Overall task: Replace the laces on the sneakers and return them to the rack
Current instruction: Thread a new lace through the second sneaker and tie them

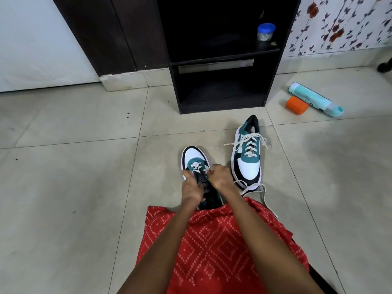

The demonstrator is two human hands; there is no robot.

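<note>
Two teal, white and black sneakers lie on the tiled floor. The near sneaker (194, 158) points away from me, with white lace (196, 166) crossed only through its lowest eyelets. My left hand (191, 186) grips the sneaker's left side at the tongue. My right hand (220, 177) pinches the lace at the right eyelets. The second sneaker (248, 164) rests to the right, toe toward me, fully laced, its loose lace ends (264, 197) trailing on the floor. The dark shoe rack (220, 60) stands straight ahead.
A blue-lidded jar (265, 32) sits on the rack's upper shelf. A teal tube (315, 98) and an orange cap (296, 105) lie on the floor at right. Red patterned cloth (212, 240) covers my lap. A white door and a floral wall flank the rack.
</note>
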